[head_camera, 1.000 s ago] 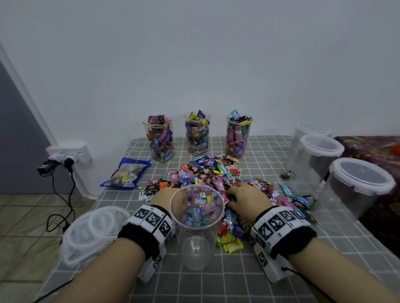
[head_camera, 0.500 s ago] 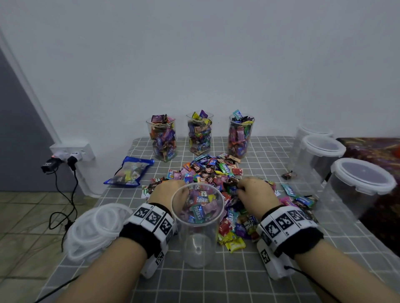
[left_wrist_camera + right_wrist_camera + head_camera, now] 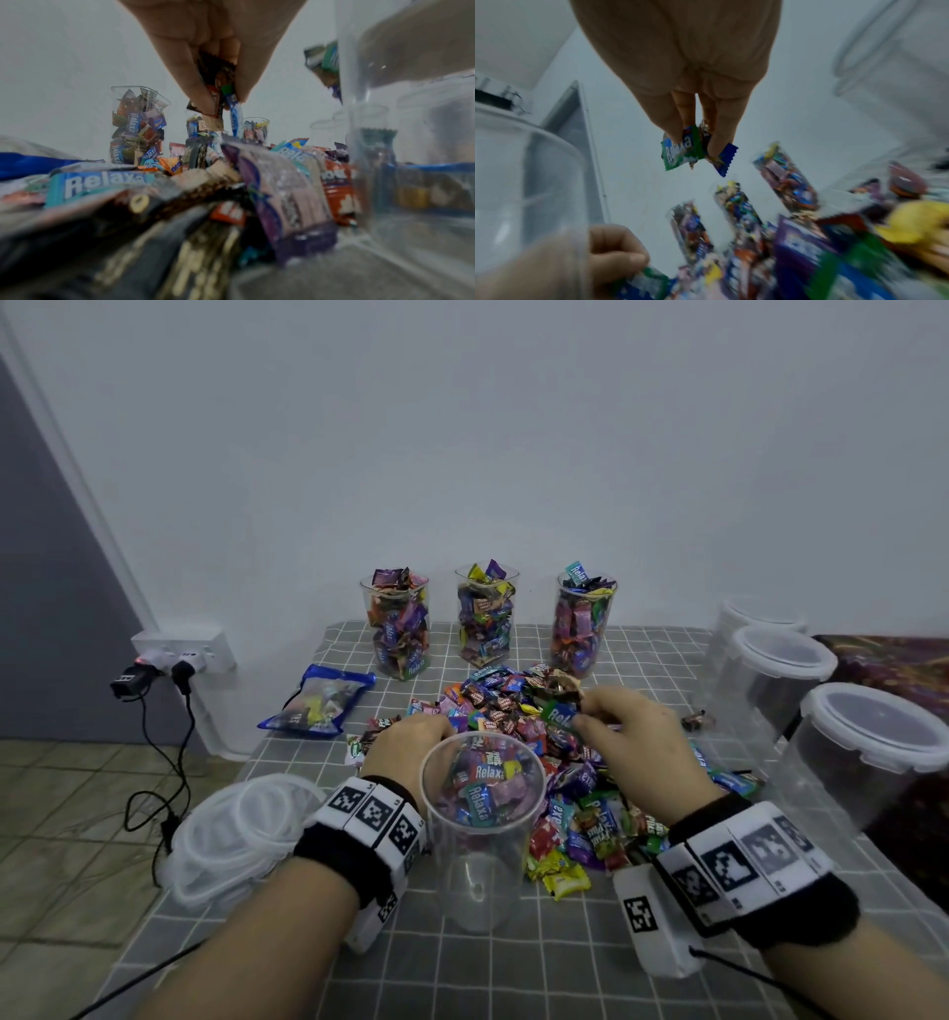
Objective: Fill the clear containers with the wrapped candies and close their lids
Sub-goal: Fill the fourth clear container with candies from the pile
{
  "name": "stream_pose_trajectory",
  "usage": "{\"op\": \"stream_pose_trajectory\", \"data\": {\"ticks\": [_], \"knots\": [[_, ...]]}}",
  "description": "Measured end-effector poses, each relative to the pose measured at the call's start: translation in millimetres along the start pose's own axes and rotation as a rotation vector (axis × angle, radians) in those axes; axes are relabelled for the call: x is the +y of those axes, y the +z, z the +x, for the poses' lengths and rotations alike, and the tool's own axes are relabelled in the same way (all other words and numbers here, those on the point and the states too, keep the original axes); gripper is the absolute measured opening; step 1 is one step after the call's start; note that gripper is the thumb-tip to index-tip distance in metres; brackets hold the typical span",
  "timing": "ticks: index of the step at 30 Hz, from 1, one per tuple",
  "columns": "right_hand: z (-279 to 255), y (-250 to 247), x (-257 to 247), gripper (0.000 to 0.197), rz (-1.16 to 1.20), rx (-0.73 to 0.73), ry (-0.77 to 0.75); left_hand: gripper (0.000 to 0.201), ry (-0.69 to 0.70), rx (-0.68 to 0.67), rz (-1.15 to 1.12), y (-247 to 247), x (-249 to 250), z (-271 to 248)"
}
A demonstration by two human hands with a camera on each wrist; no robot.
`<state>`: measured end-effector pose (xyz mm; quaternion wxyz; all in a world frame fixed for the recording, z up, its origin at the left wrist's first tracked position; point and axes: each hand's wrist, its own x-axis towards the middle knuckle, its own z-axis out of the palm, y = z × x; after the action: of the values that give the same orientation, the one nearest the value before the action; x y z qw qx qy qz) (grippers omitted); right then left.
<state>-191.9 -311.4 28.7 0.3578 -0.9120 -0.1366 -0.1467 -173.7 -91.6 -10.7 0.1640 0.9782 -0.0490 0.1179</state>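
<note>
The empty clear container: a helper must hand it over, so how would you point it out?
On the grey checked tablecloth, find the candy pile. Its near edge meets a clear container between the two hands. Unlike the three by the wall, it is empty; unlike those on the right, it has no lid.

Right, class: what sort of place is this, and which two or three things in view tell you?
Probably a room in a home, not a factory. A table with a grey checked cloth stands against a plain white wall, a white wall socket with black plugs sits above a tiled floor, and a patterned dark red fabric lies alongside.
</note>
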Motion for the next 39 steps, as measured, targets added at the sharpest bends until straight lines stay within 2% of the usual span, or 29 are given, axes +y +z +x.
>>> {"op": "stream_pose_trajectory", "data": {"ticks": [3,5,9,13,16,20,24,26,28,31,33,35,39], "knots": [[-4,-12,-27,0.031,0.117,0.015,-0.114,0.016,-0.015,-0.005,-0.016,-2,2,0],[-7,-17,-42,0.032,0.165,-0.013,-0.182,0.016,-0.017,-0.017,-0.007,-2,2,1],[-14,-10,-53,0.008,0.173,-0.019,-0.349,0.02,-0.021,-0.033,0.023,-1,2,1],[-21,2,-53,0.023,0.131,-0.072,-0.472,0.024,-0.006,-0.043,0.007,-2,1,-1],[-25,6,-53,0.021,0.057,-0.083,-0.521,0.022,0.032,-0.054,0.004,-4,-1,-3],[-29,9,-52,0.016,0.023,-0.085,-0.545,0.02,0.015,-0.053,-0.001,-5,2,-2],[-31,13,-50,0.008,0.042,-0.069,-0.522,0.017,-0.018,-0.005,-0.014,-2,2,-1],[-32,12,-49,0.017,0.12,-0.065,-0.478,0.016,-0.023,-0.007,-0.021,-1,1,-2],[-34,10,-48,0.038,0.222,-0.164,-0.353,0.016,-0.019,-0.004,-0.027,-1,1,-1],[-35,9,-42,0.087,0.4,-0.491,-0.086,0.017,-0.019,0.009,-0.052,-3,3,-1],[-37,13,-36,0.109,0.517,-0.605,-0.004,0.018,-0.017,0.024,-0.085,-3,4,-3],[-40,20,-32,0.114,0.567,-0.608,0.026,0.018,-0.011,0.042,-0.12,-3,4,-4],[-44,32,-28,0.099,0.581,-0.515,0.041,0.021,-0.017,0.043,-0.141,-1,3,-3]]}}
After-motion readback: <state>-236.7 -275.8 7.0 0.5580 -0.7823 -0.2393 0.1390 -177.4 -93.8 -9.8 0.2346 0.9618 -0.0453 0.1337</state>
